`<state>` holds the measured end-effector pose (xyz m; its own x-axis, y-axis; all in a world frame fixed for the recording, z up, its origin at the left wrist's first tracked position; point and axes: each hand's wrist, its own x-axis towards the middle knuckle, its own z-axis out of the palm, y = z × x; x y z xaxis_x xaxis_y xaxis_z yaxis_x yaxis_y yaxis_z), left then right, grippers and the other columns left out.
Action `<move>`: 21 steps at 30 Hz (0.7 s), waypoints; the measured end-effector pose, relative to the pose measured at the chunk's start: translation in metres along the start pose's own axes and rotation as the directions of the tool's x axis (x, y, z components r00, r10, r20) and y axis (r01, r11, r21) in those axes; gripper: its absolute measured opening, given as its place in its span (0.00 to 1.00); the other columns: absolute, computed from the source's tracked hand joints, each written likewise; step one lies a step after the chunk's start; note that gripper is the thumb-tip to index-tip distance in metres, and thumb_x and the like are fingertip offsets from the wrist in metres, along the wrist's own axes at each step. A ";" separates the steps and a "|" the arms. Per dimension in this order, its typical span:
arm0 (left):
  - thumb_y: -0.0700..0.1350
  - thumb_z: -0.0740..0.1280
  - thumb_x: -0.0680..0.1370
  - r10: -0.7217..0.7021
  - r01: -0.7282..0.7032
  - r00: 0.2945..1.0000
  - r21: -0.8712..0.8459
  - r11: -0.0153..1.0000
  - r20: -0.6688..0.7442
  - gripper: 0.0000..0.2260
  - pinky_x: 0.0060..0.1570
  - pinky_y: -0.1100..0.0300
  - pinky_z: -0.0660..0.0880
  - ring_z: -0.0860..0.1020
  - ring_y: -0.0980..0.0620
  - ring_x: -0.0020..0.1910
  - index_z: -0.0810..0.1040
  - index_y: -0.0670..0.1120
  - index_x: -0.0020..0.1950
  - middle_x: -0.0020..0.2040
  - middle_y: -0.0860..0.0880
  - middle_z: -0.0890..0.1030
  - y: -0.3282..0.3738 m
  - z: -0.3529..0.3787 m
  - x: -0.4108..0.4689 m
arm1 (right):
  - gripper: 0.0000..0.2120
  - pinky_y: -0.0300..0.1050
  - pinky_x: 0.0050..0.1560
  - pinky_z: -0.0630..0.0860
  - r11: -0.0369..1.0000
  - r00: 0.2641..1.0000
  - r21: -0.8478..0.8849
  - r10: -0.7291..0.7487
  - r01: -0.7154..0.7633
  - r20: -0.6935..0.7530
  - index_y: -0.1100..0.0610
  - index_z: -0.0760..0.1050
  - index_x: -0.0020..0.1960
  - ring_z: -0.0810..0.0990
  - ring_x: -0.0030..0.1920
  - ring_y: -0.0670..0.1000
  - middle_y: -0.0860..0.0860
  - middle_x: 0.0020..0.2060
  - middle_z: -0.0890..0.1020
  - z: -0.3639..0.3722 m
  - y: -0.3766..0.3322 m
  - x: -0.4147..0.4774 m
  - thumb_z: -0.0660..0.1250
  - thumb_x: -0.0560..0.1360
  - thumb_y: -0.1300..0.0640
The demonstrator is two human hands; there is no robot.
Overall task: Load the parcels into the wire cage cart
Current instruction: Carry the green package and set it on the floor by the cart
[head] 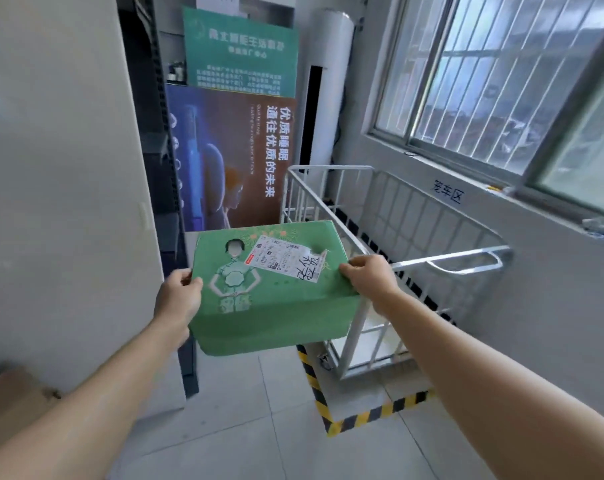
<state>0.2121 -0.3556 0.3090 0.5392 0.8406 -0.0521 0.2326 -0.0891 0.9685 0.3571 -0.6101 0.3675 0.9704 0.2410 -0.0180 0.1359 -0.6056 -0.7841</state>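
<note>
**Item 1, green parcel** (269,289): a box with a printed figure on its top face. You hold it in the air between your two hands, with the top face tilted toward you. A white shipping label (286,261) sits on that face, just beside your right fingers (350,268).

**Item 2, left hand** (177,296): grips the parcel's left edge. Your thumb lies on the top face. The other fingers are hidden behind the box.

**Item 3, right hand** (371,282): grips the parcel's right edge, with the fingers curled over onto the top face.

**Item 4, wire cage cart** (414,220): white wire, standing on the floor beyond and to the right of your right fingers, against the wall under the barred window (484,81). The parcel's right end overlaps the cart's near corner post. Whether they touch cannot be told.

**Item 5, striped floor tape** (362,415): yellow and black, it outlines the cart's bay, below your right fingers.

**Item 6, posters** (231,150): they stand upright against the far wall, beyond your fingers.

**Item 7, brown carton** (13,403): low, left of your left forearm, well apart from your fingers.
</note>
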 end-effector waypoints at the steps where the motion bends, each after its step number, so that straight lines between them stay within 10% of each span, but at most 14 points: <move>1: 0.40 0.62 0.80 0.010 -0.009 0.999 -0.004 1.000 0.036 0.09 0.48 0.54 0.70 0.77 0.42 0.51 0.76 0.41 0.59 0.56 0.43 0.80 0.007 0.016 -0.004 | 0.13 0.53 0.57 0.79 1.000 0.999 0.003 0.025 -0.025 -0.028 0.58 0.82 0.56 0.83 0.49 0.54 0.53 0.48 0.85 -0.015 0.009 0.000 0.68 0.77 0.52; 21: 0.41 0.58 0.82 0.183 -0.220 0.717 -0.031 0.975 0.672 0.12 0.54 0.48 0.75 0.78 0.42 0.53 0.74 0.43 0.63 0.53 0.45 0.79 0.101 0.283 -0.068 | 0.10 0.53 0.54 0.80 0.924 0.789 0.179 0.382 -0.338 -0.482 0.52 0.81 0.35 0.83 0.48 0.54 0.50 0.41 0.85 -0.215 0.154 -0.025 0.68 0.74 0.53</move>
<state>0.4278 -0.5730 0.3417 0.9735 0.2275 -0.0237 0.0829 -0.2548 0.9634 0.3972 -0.8724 0.3800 0.9134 -0.4069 -0.0151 -0.2386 -0.5049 -0.8295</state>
